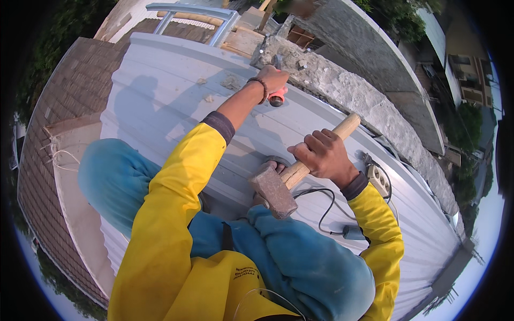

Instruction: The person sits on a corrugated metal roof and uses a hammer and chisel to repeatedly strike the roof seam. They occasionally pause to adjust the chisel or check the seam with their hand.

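Observation:
My left hand (274, 80) is closed around a chisel (277, 100) with a red-orange grip and a dark butt end. The chisel's metal shaft points away from me, toward the rough broken top of a concrete wall (348, 85); whether its tip touches the concrete I cannot tell. In my right hand (326, 155) is a club hammer (274, 191), gripped by its pale wooden handle. Its blocky, rust-brown head hangs low, above my bent legs and well apart from the chisel.
I crouch on a ribbed light metal roof (160, 69) with bits of rubble (232, 82) on it. A power strip (378, 181) and black cable (333, 206) lie at right. Brown tiles (59, 112) slope away at left; a metal frame (227, 21) stands at the far end.

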{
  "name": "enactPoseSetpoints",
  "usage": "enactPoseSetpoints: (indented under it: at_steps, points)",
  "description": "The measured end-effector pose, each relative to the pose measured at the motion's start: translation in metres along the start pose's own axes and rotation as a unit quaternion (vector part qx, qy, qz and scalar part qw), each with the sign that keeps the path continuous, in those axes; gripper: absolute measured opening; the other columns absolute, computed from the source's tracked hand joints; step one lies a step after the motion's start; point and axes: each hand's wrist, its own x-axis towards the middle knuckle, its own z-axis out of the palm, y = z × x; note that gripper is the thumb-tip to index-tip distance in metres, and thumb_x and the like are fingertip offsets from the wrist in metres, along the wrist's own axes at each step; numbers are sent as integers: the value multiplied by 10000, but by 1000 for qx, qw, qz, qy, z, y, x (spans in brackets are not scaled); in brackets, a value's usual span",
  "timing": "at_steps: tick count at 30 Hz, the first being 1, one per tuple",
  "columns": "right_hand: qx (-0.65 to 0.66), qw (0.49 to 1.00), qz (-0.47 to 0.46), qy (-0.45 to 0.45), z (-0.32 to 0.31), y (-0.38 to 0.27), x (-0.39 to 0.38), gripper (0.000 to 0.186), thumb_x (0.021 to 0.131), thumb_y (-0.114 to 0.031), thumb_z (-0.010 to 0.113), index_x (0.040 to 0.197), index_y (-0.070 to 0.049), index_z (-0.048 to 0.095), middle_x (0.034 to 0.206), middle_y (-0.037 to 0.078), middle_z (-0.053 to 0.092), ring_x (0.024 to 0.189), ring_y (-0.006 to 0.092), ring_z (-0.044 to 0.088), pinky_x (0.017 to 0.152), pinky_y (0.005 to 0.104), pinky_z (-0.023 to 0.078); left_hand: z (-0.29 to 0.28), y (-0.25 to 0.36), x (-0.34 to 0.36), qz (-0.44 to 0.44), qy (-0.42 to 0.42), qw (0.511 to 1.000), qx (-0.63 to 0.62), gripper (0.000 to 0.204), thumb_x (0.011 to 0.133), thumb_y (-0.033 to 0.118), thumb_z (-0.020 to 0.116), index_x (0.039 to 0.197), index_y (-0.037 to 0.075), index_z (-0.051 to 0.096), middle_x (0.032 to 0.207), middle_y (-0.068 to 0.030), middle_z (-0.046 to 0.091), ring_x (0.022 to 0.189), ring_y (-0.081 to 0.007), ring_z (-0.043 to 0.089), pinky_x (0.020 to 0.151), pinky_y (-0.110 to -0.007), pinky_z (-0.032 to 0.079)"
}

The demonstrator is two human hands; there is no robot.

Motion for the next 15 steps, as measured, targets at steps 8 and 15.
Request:
enactPoseSetpoints:
  at_steps: [8,15]
  points:
    - [22,980,194,-37,20,-11,-15,189,757,-154,703,932,-158,631,695,49,605,632,285,647,536,433,485,0,-2,-5,28,8,998,52,249,875,213,596,782,-17,570,707,-85,605,587,-165,628,513,-332,501]
    - [-18,981,181,-60,27,7,-5,170,794,-190,691,956,-161,648,713,34,595,639,263,644,536,420,481,1,-9,0,28,14,999,26,252,890,220,587,796,-13,574,695,-73,588,574,-161,605,509,-337,485]
